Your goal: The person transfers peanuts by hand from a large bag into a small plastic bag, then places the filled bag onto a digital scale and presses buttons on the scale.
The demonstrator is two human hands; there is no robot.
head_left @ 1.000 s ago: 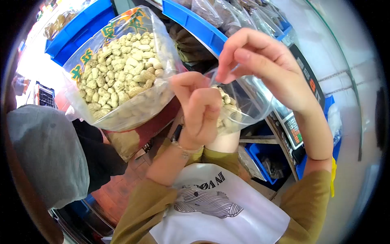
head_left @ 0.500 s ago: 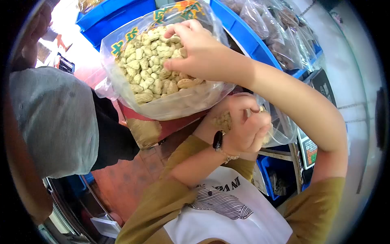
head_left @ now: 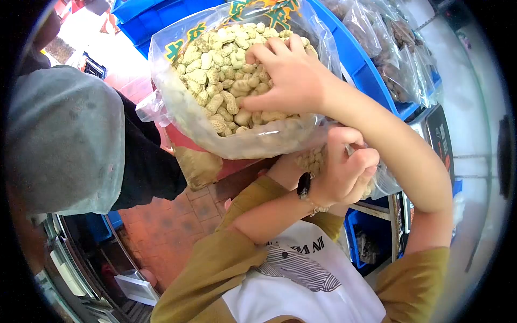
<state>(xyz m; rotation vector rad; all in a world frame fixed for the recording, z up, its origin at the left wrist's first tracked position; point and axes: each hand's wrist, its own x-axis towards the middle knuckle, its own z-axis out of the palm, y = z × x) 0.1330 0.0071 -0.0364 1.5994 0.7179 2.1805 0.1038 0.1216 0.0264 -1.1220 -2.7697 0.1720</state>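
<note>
Several blue crates (head_left: 360,62), bagged goods (head_left: 396,72), person (head_left: 64,140) beside peanut bag (head_left: 253,146)

Your right hand (head_left: 291,81) hides some peanuts (head_left: 229,70) toward the large bag's (head_left: 269,142) right edge; your left hand (head_left: 347,169) covers part of the small bag (head_left: 385,182).

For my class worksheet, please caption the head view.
Right hand spread over peanuts in a large bag, left hand gripping a smaller bag.

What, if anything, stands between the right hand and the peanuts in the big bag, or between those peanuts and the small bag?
Nothing visible blocks the right hand, spread over the peanuts in the open big bag. Between these and the small bag in the left hand stands the big bag's near wall.
</note>
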